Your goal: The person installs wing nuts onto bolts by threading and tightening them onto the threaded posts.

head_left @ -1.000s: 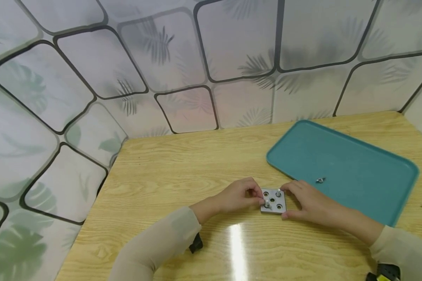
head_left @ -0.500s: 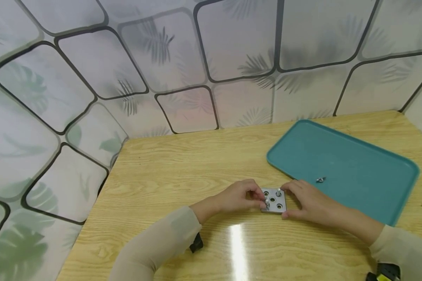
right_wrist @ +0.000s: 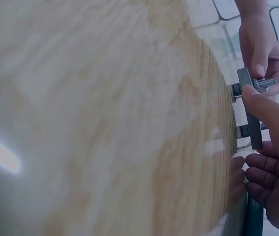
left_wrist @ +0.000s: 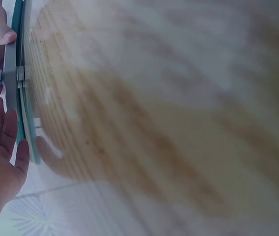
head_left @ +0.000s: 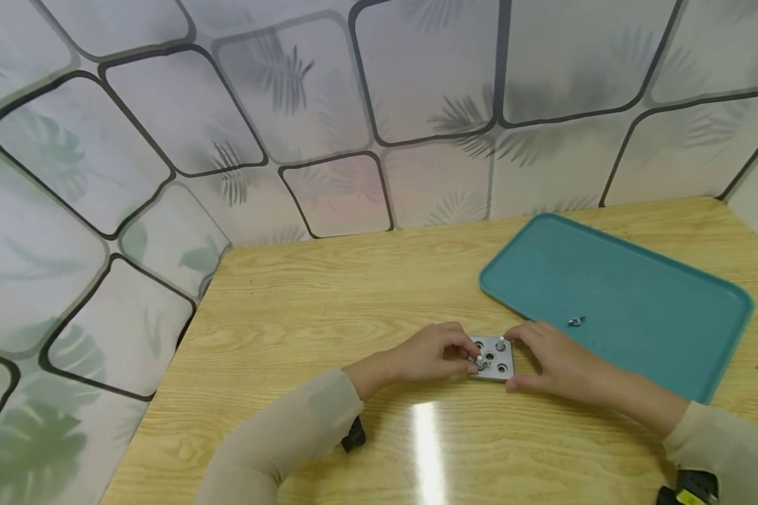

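Note:
A small square metal plate [head_left: 504, 356] with several round holes lies on the table between the hands. Two bolts stand up through it; the far-right bolt [head_left: 501, 343] has a bare shank. In the right wrist view hex bolt heads [right_wrist: 237, 89] show under the plate, between it and the table. My left hand [head_left: 428, 354] pinches a wing nut [right_wrist: 263, 85] on the near-left bolt with thumb and index finger, which partly hide it. With thumb and fingers at its right corners, my right hand [head_left: 559, 365] grips the plate.
A teal tray [head_left: 644, 287] stands to the right, behind my right hand. Lying on it is a small metal piece [head_left: 576, 322] that looks like a wing nut. The wooden table [head_left: 328, 301] meets a patterned curtain [head_left: 429, 105] at the back.
My left thumb and fingers have shifted slightly around the near-left bolt, as in a small turn. The right hand and the plate have stayed in place.

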`<state>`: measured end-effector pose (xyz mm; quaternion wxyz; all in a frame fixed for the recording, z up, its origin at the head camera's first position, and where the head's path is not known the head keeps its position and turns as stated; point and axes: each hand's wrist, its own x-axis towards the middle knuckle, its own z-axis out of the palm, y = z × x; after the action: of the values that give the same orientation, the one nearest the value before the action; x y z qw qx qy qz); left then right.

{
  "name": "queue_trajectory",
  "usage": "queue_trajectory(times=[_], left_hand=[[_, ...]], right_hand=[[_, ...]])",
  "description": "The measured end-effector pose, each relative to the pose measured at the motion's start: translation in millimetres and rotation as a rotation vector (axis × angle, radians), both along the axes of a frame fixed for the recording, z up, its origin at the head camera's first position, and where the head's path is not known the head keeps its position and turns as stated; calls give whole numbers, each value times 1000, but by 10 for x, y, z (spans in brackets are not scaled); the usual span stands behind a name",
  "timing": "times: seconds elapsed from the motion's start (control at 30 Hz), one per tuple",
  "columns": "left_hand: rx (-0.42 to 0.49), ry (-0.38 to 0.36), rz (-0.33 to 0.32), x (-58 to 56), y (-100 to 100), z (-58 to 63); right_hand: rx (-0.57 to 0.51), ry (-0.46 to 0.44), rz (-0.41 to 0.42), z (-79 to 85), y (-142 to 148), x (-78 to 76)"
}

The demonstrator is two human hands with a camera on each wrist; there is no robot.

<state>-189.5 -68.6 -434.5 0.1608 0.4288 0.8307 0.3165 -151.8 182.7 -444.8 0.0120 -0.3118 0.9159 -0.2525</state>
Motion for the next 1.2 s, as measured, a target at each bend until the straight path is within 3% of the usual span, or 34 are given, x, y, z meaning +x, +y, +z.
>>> queue_trajectory(times=[0.27, 0.4, 0.7, 0.93, 1.07, 1.2], left_hand=[[4, -9, 138, -4, 8, -5], [-14, -33, 172, -7, 5, -3], [3, -79, 60, -5, -18, -6], [6, -29, -23, 0, -22, -15], [2, 10, -36, -6, -25, -12], [-6, 16, 3, -15, -24, -18]], right_hand=[[5, -12, -10, 1, 0, -1], [6, -15, -5, 6, 4, -2], [8, -24, -11, -15, 0, -10], [17, -45, -25, -24, -9, -7], [16, -46, -22, -20, -11, -9], [13, -48, -19, -17, -6, -10]])
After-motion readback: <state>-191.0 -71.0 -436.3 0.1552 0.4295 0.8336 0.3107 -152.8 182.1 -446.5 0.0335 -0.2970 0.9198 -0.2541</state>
